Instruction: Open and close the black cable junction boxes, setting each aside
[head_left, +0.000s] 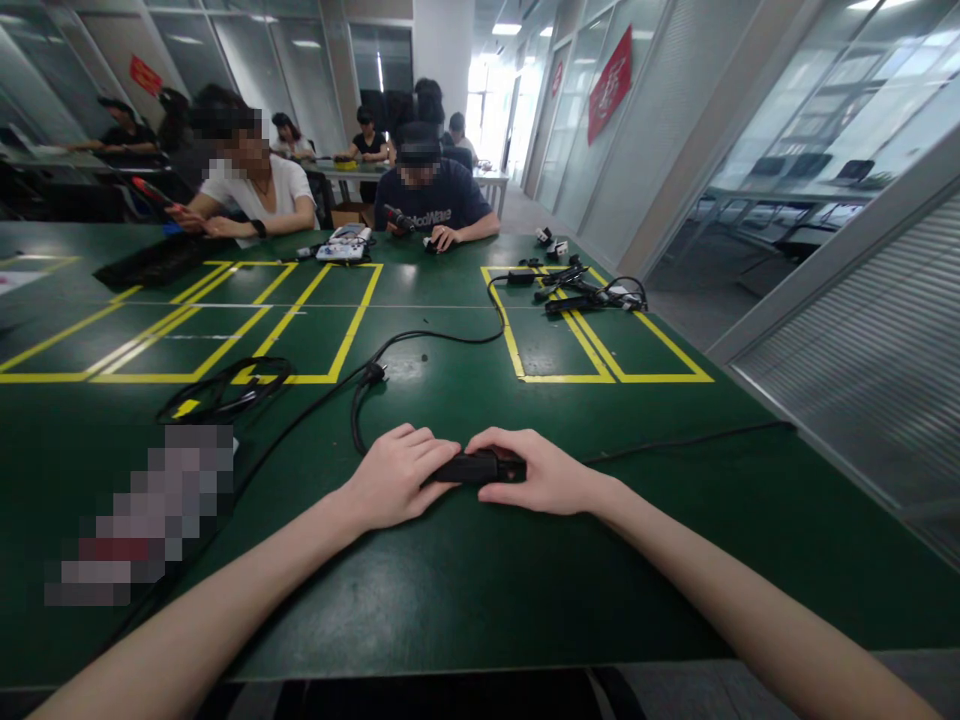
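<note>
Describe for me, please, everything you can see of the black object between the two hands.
The black object is a long, narrow block that looks like plastic, with a darker section toward its right end. It lies crosswise and roughly level, near the front of the green table. The left hand holds its left end, and the right hand curls around its right end. Both ends are partly hidden, so any attached cord cannot be confirmed.

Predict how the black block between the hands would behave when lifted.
The black block looks straight-edged and rigid, so it probably won't bend. Its boxy shape suggests it's unlikely to roll. The curved plug cord reaching the left hand looks flexible and may trail along, if attached; the hand hides any joint.
</note>
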